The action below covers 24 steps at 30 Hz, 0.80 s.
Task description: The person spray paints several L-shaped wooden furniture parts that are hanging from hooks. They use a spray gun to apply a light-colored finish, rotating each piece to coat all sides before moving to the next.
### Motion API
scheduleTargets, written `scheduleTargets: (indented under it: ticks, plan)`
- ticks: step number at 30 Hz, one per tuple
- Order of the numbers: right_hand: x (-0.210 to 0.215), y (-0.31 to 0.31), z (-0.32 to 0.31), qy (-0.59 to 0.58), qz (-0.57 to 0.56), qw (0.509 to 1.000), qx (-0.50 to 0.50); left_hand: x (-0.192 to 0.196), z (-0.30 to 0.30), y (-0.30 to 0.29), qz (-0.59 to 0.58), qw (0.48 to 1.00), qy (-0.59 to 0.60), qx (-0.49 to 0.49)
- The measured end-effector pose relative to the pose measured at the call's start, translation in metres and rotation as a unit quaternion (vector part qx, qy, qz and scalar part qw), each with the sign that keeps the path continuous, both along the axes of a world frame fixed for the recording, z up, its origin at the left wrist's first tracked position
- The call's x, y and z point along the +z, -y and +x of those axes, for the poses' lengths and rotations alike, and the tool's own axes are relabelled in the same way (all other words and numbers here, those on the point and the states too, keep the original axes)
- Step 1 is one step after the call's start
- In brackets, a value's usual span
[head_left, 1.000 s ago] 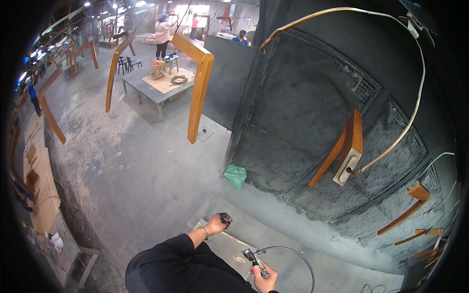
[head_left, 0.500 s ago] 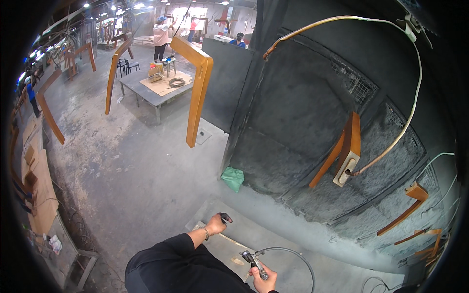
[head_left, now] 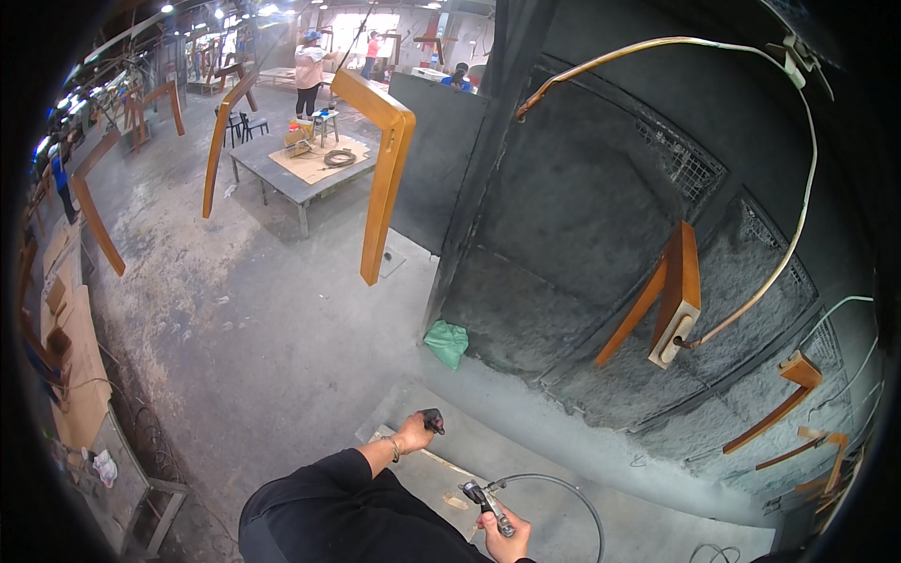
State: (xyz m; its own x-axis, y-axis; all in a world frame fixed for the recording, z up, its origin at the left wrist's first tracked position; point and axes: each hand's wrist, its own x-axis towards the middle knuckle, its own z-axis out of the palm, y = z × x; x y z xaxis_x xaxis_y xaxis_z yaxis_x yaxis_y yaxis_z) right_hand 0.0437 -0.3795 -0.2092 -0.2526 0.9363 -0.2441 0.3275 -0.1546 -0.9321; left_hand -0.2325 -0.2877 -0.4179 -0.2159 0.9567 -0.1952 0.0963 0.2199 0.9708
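Note:
My right hand (head_left: pixel 509 539) is wrapped around the grip of a spray gun (head_left: pixel 487 502), low in the middle. A dark hose (head_left: pixel 580 493) loops from the gun to the right. My left hand (head_left: pixel 414 434) is held out ahead and to the left, apart from the gun. Its fingers look dark, covered or stained, and curl together; whether they hold anything is hidden. To the right, an angled brown wooden piece (head_left: pixel 679 281) hangs from a bent wire hook (head_left: pixel 809 178). Another angled wooden piece (head_left: pixel 383 178) hangs ahead. Neither hand touches these pieces.
The dark booth wall (head_left: pixel 563 216) rises at the right, with more wooden pieces (head_left: pixel 798 375) hanging along it. A green bag (head_left: pixel 446 343) lies at its foot. A low table (head_left: pixel 253 169) carries a coiled hose. A bench (head_left: pixel 84 375) runs along the left; people work far back.
The wooden piece at the right has shifted slightly right and down with its hook. The piece ahead has moved slightly right. My left fingers have turned a little; the spray gun stays nearly in place.

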Motion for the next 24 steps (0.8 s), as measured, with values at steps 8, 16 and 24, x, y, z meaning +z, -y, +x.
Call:
scheduleTargets:
  ticks: [8, 16, 24]
  plan:
    - [-0.002, -0.001, 0.0, -0.012, -0.014, 1.0, -0.007, 0.001, 0.004, 0.001, -0.022, 1.0, -0.015, 0.011]
    - [-0.004, 0.0, 0.0, -0.02, -0.002, 1.0, -0.006, -0.02, 0.002, -0.001, -0.048, 0.995, 0.085, 0.022]
    - [-0.007, 0.0, 0.0, -0.023, 0.004, 1.0, -0.007, -0.012, -0.003, 0.001, -0.026, 0.994, 0.095, 0.041]
